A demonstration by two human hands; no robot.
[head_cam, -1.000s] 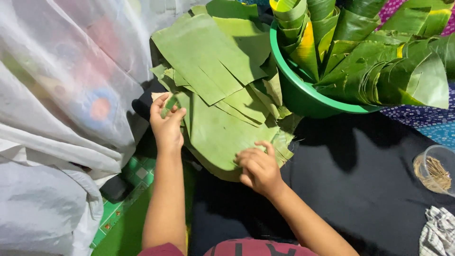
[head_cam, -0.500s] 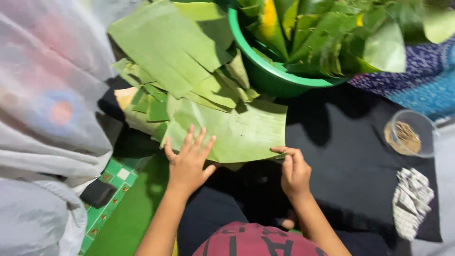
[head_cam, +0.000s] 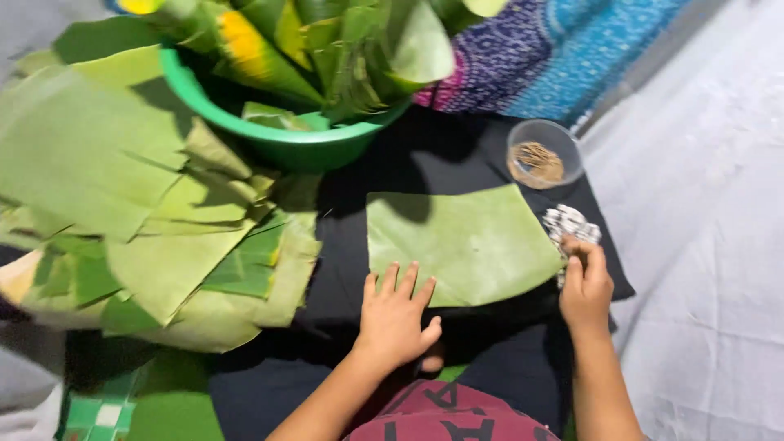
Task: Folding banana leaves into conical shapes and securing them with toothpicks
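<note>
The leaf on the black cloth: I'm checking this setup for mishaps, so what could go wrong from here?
1. Only the left hand pins the leaf, at its near edge; the far edge could curl or slide.
2. The right hand works beside the clear bowl and could knock it.
3. The leaf pile slopes toward the cloth and might slip over.

Bare forearms, maroon garment with dark lettering

left hand [head_cam: 396, 318] presses flat on a square green banana leaf piece [head_cam: 461, 241] on black cloth [head_cam: 425, 159]; right hand [head_cam: 585, 282] pinches its right edge.
</note>
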